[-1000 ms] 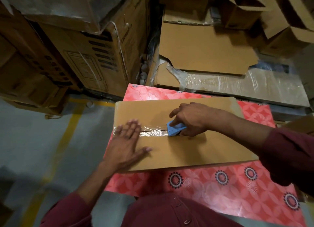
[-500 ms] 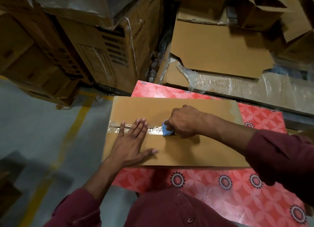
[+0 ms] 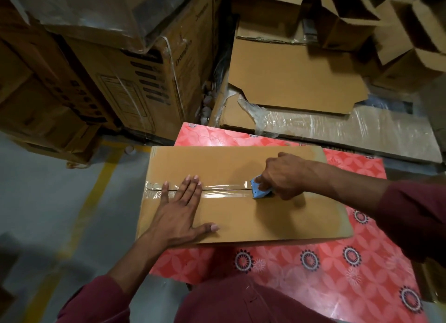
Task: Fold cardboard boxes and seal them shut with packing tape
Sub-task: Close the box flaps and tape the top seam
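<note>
The left hand point(image 3: 179, 209) lies flat on the box point(image 3: 241, 216), and the right hand point(image 3: 284, 175) grips a blue tape tool point(image 3: 258, 187) on the tape point(image 3: 224, 190).

Red floral tablecloth point(image 3: 337, 269), grey floor point(image 3: 48, 202) (yellow line point(image 3: 96, 192) across it), film-wrapped printed carton point(image 3: 144, 81) behind.

A warehouse or packing area: stacked printed brown cardboard cartons point(image 3: 135, 81), shrink-wrapped flat cardboard bundles point(image 3: 337, 127) and a grey concrete floor point(image 3: 48, 202) bearing a painted yellow line point(image 3: 96, 192).
</note>
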The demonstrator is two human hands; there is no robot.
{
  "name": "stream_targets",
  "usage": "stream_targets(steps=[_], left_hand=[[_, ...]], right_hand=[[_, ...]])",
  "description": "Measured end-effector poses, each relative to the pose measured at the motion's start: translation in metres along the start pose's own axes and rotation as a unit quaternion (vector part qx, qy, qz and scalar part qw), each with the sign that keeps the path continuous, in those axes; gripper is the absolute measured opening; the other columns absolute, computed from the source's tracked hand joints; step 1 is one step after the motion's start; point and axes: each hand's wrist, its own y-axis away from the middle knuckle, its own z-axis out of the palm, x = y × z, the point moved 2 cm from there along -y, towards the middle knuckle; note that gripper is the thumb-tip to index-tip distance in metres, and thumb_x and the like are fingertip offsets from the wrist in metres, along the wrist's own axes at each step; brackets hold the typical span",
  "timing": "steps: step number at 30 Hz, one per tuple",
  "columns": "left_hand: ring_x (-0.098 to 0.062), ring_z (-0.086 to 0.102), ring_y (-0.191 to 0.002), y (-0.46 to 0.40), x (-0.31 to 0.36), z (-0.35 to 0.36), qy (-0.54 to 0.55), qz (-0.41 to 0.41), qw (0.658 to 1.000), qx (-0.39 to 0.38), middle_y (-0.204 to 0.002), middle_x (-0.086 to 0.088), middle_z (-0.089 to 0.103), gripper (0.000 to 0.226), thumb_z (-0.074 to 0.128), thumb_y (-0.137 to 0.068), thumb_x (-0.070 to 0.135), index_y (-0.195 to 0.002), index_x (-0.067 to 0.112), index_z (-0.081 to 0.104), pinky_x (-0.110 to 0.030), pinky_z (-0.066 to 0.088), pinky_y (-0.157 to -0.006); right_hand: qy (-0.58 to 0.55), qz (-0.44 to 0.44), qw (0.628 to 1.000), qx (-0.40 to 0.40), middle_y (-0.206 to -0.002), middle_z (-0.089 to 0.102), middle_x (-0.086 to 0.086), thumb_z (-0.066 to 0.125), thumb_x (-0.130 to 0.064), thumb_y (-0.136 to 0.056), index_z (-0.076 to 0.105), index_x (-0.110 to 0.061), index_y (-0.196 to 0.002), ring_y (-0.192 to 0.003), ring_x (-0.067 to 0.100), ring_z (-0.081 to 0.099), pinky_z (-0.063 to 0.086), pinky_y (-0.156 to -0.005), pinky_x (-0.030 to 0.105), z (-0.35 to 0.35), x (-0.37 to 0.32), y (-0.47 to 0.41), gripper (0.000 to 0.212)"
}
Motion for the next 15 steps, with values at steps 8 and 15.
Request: stream_targets(steps=[8,15], left_hand=[[-0.015,-0.018,-0.16,-0.06,0.118,0.0,0.015,0.091,0.996,-0.015,-0.175,-0.006,-0.01,0.123,0.012,-0.083,0.098,-0.167,0.009,-0.004,-0.059,-0.011,-0.126],[-0.013,0.002,-0.162,-0.015,0.046,0.019,0.0,0.1,0.992,0.072,-0.175,0.002,0.005,0.104,0.025,-0.093,0.09,-0.168,0.017,0.016,-0.048,0.007,-0.128]], right_hand=[[-0.079,0.003,0.996,0.046,-0.154,0.05,-0.016,0.06,-0.056,-0.079,0.059,-0.04,-0.141,-0.126,0.021,0.057,0.054,-0.092,0.042,0.004,0.032,0.023,0.064],[-0.159,-0.043,0.983,0.083,-0.158,0.044,-0.018,0.068,-0.054,-0.088,0.061,-0.037,-0.141,-0.124,0.017,0.06,0.052,-0.089,0.032,0.003,0.01,0.009,0.056]])
